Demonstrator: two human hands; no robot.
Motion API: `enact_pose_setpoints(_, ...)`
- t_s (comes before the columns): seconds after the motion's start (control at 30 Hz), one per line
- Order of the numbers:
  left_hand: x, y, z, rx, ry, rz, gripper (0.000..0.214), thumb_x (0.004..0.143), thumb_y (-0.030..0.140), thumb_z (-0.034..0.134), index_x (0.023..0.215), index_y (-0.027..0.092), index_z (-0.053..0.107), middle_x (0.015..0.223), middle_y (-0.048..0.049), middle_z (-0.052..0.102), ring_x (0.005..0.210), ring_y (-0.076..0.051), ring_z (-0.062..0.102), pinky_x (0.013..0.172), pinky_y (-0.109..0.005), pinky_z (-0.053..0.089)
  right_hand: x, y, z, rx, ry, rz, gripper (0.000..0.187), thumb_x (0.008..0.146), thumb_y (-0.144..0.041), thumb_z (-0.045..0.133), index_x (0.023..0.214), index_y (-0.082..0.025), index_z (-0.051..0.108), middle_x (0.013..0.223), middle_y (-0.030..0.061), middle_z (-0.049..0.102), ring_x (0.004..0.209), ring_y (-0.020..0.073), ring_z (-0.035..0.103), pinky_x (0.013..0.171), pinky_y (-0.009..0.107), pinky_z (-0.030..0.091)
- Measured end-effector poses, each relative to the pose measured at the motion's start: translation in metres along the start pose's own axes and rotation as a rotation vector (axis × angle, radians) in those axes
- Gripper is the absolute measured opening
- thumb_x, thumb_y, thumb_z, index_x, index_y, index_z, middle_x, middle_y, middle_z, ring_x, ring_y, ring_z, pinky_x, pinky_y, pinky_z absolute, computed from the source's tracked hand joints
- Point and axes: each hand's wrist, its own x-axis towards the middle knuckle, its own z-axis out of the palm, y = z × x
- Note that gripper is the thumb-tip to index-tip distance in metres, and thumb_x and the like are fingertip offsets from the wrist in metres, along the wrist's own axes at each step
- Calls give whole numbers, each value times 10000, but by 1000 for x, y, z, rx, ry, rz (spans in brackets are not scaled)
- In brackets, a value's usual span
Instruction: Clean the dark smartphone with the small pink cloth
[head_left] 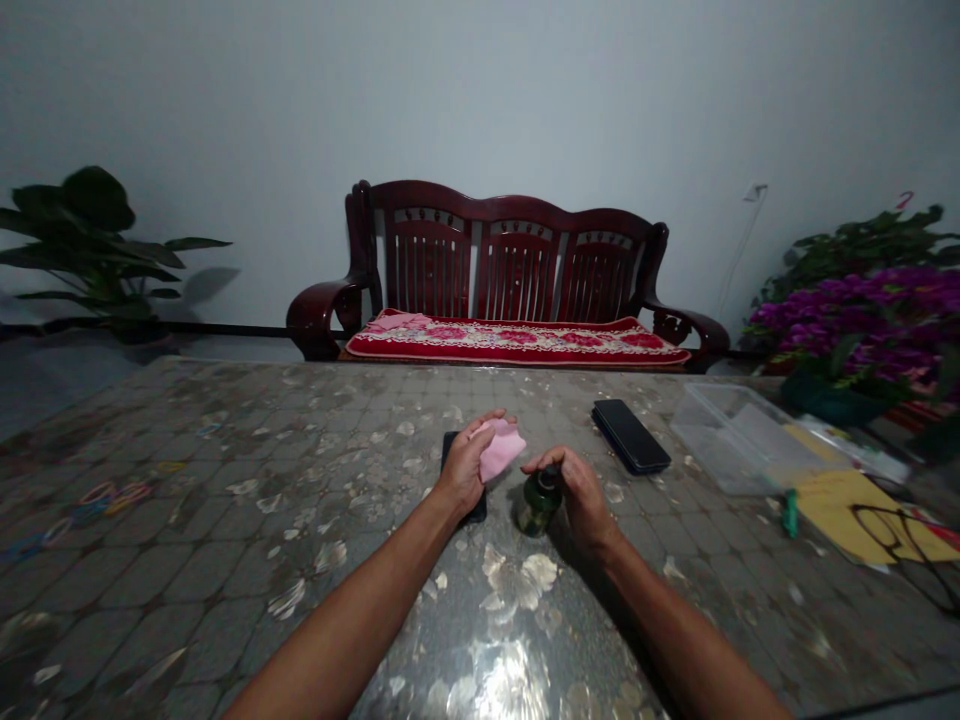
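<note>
My left hand (463,468) is closed on a small pink cloth (501,452), which hangs out past the fingers above the table. Beneath that hand lies a flat dark object, apparently a phone (477,510), mostly covered by it. A small dark green bottle (535,506) stands upright on the table between my two hands. My right hand (583,490) is at the bottle's black top (550,476), thumb and fingers curled around it. The fingers on the far side of the top are partly hidden.
On the patterned table (337,590), a dark phone-like block (630,436) lies right of centre. Further right are a clear plastic box (720,450), yellow paper (847,510), a green item (790,513), glasses (892,545) and purple flowers (877,310). Colourful scissors-like loops (112,497) lie left.
</note>
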Motion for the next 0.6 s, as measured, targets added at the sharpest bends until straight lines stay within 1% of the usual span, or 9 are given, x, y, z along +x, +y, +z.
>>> enact_pose_setpoints(0.07,0,0,0,4,10,-7,395,685,186,791,1061,126,687,994,-97,778,842,-198,734,784,-277,562,-8,1,-2,-87,-18,-46,387,821,-584,673,1027,-257,679,1093,92,704,1055,269,616,948,422,458)
enact_pose_setpoints(0.13,0,0,1,4,12,-4,398,682,183,791,1061,122,685,988,-98,778,841,-199,735,776,-273,562,-12,5,-2,-159,-24,-53,423,765,-502,765,1105,-277,657,1138,81,688,1100,271,604,990,436,438)
enact_pose_setpoints(0.2,-1,0,1,2,8,1,394,687,193,789,1059,121,685,987,-101,777,848,-201,736,779,-273,562,-11,11,-2,-141,-25,-12,393,754,-430,782,1087,-273,646,1077,71,704,1049,260,631,960,428,458)
enact_pose_setpoints(0.3,-2,1,1,4,12,-2,392,685,200,794,1055,126,688,983,-99,778,845,-204,736,779,-276,563,0,21,-2,65,-19,70,305,771,-399,724,1024,-241,659,977,65,719,935,240,666,866,390,508)
enact_pose_setpoints(0.4,-2,2,1,1,16,-4,385,679,202,795,1042,128,690,977,-98,778,840,-206,736,772,-278,564,15,28,-3,207,14,141,262,726,-384,712,914,-205,679,878,51,703,750,202,661,720,340,538)
enact_pose_setpoints(0.47,-1,3,0,-3,18,-4,383,677,198,789,1040,128,688,984,-100,777,838,-203,736,769,-277,564,22,30,-3,259,21,176,270,714,-372,713,920,-202,675,816,30,688,674,185,651,657,319,533)
enact_pose_setpoints(0.53,1,2,-2,-1,20,6,386,675,197,782,1043,132,685,993,-98,775,844,-202,734,778,-278,562,26,31,-2,291,18,179,287,725,-369,715,958,-209,662,788,15,681,651,181,649,641,313,529)
enact_pose_setpoints(0.6,3,1,-5,7,22,19,392,671,203,780,1045,137,683,996,-94,774,854,-203,732,797,-285,558,26,31,0,296,13,169,301,752,-405,716,977,-219,643,778,8,679,650,183,649,636,312,527)
